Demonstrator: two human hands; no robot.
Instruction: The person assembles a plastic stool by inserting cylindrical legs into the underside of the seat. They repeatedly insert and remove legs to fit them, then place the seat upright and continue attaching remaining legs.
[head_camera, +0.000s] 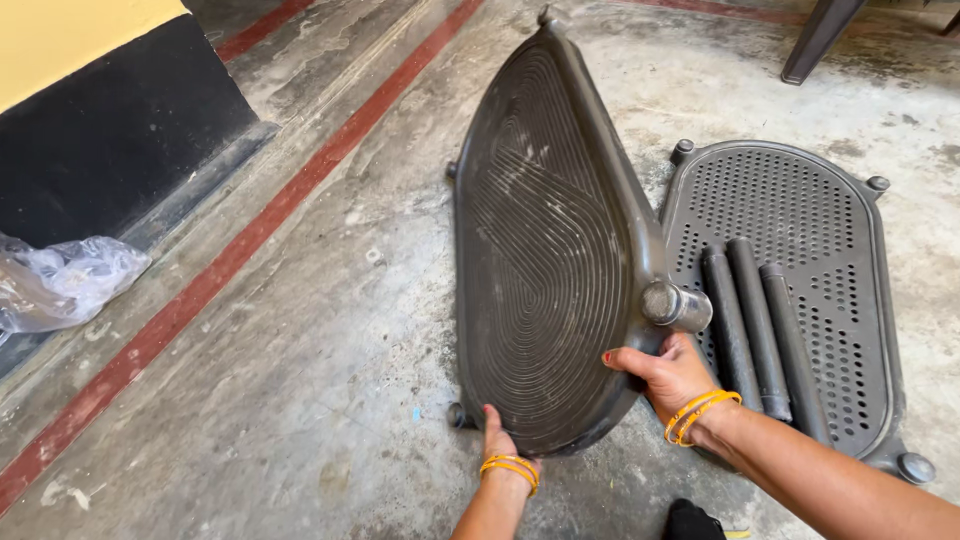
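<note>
Grey concrete floor carried everything you worked on. Nearest you, your left hand, with orange bangles at the wrist, gripped the bottom edge of the dark plastic ridged shelf panel, fingers curled over the rim beside a small corner socket. Your right hand, also bangled, was clasped on the panel's lower right rim just below the short round leg socket that jutted from that edge. Between your two hands, the ridged panel stood on its edge on the floor, tilted, its grooved oval face turned toward you and its far tip pointing away.

Just beyond your right hand, a second panel, the perforated shelf panel, lay flat on the floor, touching or nearly touching the upright one. Three dark tube legs rested side by side on it, along its length.

Off toward the left edge of the floor, well apart from the panels, a crumpled clear plastic bag sat against the black base of a yellow wall. A red painted stripe ran diagonally across the floor between bag and panels. At the far right corner, a dark furniture leg stood on the concrete.
</note>
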